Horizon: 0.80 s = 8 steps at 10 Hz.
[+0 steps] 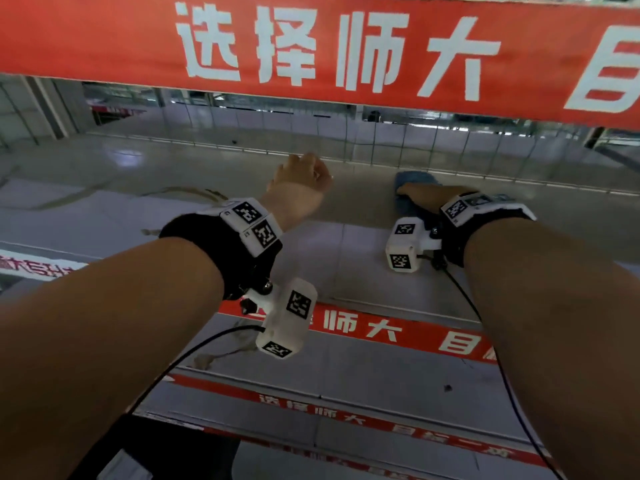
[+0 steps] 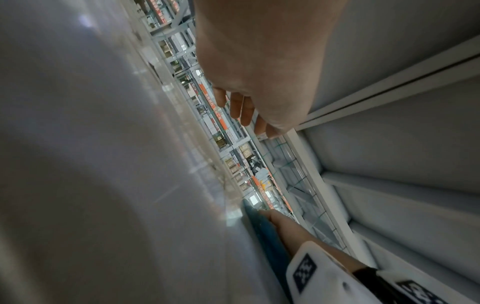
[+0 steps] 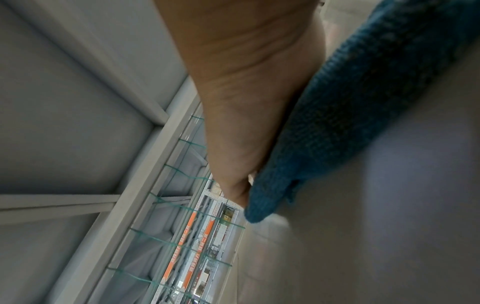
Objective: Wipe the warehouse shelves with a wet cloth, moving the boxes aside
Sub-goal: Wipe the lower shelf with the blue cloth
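Note:
Both my arms reach into a grey shelf [image 1: 156,174]. My right hand [image 1: 420,197] lies flat on a blue cloth [image 1: 412,177] and presses it onto the shelf near the back edge. In the right wrist view the palm [image 3: 246,102] rests along the knitted blue cloth [image 3: 350,123], which sticks out past the fingertips. My left hand [image 1: 301,178] hovers just left of it, above the shelf, loosely curled and holding nothing. Its fingers [image 2: 235,107] hang free in the left wrist view, where the cloth [image 2: 262,230] shows under my right hand [image 2: 283,226]. No boxes are in view.
A red banner [image 1: 311,46] with white characters runs along the beam right above my hands. Wire mesh [image 1: 415,140] closes the back of the shelf. Lower shelf levels with red strips [image 1: 363,329] lie below my forearms. Other racks show beyond the green mesh [image 3: 182,236].

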Motion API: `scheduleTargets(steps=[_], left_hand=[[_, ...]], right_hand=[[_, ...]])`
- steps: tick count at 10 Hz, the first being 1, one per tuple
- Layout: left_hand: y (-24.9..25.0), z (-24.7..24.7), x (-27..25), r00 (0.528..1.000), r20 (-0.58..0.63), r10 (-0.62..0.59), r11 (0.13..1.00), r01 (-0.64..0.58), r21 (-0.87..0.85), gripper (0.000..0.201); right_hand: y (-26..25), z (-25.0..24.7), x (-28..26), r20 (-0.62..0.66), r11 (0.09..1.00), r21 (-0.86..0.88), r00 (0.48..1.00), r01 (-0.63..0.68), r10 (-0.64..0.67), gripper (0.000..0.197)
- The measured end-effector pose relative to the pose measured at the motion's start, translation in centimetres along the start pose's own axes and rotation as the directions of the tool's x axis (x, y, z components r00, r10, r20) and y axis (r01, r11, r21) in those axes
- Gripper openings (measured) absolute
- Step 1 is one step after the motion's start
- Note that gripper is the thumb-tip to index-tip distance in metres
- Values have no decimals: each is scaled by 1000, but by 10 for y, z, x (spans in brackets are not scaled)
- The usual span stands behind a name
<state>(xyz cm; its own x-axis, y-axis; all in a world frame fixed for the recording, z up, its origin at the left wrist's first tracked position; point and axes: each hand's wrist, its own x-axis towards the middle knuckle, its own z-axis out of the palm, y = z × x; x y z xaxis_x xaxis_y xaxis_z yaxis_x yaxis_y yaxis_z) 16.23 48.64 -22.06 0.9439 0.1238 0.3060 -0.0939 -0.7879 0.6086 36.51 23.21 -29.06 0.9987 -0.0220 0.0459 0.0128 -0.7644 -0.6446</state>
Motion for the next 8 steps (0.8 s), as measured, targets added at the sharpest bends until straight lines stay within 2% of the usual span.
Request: scheduleTargets(steps=[1, 2, 3, 4, 5, 6, 7, 8], left_hand=[[-9, -10, 1, 999, -29, -24, 993, 20, -113, 12], [-17, -18, -6, 996, -72, -46, 979, 31, -203, 9], [-27, -25, -17, 989, -126, -78, 972, 48, -232, 19], [-31, -37, -30, 983, -123, -139, 967, 108, -231, 27], [-30, -47, -46, 982, -118, -144, 972, 119, -200, 22], [-26, -52, -60, 978, -134, -160, 973, 133, -187, 30], [-17, -54, -78, 979, -124, -162, 981, 146, -130, 32], [0, -56, -98, 980, -79, -181, 982, 175, -68, 20]], right_hand=[[-51, 0, -45, 172, 995, -1, 980, -98, 97, 97], [-75, 25, -47, 232, 993, 54, 968, -108, 92, 98], [-109, 55, -63, 282, 1000, 9, 959, 23, -25, 102], [-139, 73, -94, 357, 991, -67, 931, 112, -82, 92], [-154, 83, -129, 521, 976, -75, 843, 205, -137, 75], [-165, 61, -197, 687, 977, -42, 716, 209, -124, 20], [-152, 41, -239, 585, 943, -137, 793, 302, -169, 16], [-122, 19, -268, 485, 823, -391, 852, 413, -197, 50]])
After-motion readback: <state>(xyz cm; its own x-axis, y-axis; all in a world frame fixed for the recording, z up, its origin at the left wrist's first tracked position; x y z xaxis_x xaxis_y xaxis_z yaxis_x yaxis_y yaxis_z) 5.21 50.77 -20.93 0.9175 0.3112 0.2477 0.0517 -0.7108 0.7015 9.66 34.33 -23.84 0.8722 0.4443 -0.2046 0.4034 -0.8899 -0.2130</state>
